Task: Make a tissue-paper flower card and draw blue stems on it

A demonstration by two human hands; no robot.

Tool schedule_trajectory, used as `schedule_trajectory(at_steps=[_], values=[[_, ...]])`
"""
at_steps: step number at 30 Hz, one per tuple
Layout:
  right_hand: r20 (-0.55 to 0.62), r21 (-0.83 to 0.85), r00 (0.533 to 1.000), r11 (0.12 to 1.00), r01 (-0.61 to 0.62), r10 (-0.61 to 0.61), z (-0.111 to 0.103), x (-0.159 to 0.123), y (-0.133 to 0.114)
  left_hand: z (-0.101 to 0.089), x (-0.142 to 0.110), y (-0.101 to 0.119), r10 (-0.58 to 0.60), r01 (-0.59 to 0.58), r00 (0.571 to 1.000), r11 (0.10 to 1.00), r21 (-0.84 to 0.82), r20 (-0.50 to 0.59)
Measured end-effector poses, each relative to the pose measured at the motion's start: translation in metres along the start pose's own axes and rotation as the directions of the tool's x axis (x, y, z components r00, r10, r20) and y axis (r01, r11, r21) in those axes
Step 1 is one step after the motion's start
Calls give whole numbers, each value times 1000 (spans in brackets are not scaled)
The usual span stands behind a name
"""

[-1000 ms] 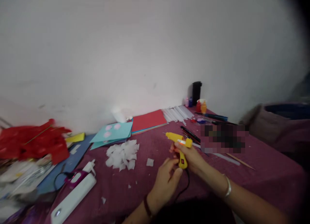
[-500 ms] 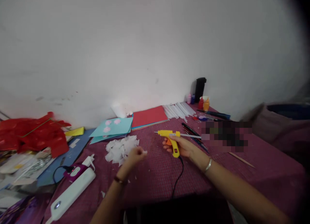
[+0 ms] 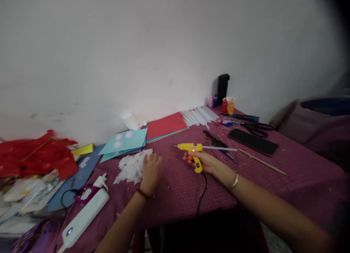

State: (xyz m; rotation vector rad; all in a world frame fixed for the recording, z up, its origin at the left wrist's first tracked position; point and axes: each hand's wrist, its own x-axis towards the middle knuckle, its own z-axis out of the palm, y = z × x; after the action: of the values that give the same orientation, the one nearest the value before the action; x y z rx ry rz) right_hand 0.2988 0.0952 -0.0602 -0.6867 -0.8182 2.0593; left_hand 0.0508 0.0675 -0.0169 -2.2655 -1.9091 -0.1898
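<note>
My right hand [image 3: 205,162] grips the handle of a yellow hot glue gun [image 3: 191,150], its nozzle pointing left and a clear glue stick sticking out of its back to the right. A black cord [image 3: 201,194] runs from the handle toward me. My left hand [image 3: 151,170] rests palm down at the right edge of a pile of white paper pieces [image 3: 131,167] on the maroon tablecloth [image 3: 175,194]. Whether its fingers pinch a piece is hidden.
Teal card [image 3: 124,143] and red card [image 3: 164,125] lie by the wall, with white glue sticks [image 3: 199,115], small paint bottles [image 3: 227,106], a black cylinder [image 3: 222,89], pens [image 3: 217,141], scissors [image 3: 257,128], a phone [image 3: 253,141]. Left: red paper [image 3: 38,157], white power bank [image 3: 83,218].
My left hand left the glue gun, moved left and came down on the white paper pile. My right hand turned the glue gun level, nozzle left. The view shifted slightly.
</note>
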Motion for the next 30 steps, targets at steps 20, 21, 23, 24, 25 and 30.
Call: schedule_trajectory(at_steps=[20,21,23,24,25,30], values=[[-202,-168,979,985,-40,5,7,6,1,-2,36,23,98,-85,984,992,-93,146],[-218,-179,976,984,-22,-18,8,5,0,3,34,34,103,-88,983,991,-105,152],[-233,-187,971,982,2,-47,7,5,-1,12,33,48,64,-50,988,994,-97,141],[-231,-184,972,983,6,-49,7,5,-2,16,34,49,26,-16,991,996,-83,129],[-224,-178,973,984,5,-46,6,5,-1,21,38,48,-10,18,993,997,-69,120],[-198,-104,980,994,-38,17,-1,8,5,35,95,14,30,2,969,992,-128,246]])
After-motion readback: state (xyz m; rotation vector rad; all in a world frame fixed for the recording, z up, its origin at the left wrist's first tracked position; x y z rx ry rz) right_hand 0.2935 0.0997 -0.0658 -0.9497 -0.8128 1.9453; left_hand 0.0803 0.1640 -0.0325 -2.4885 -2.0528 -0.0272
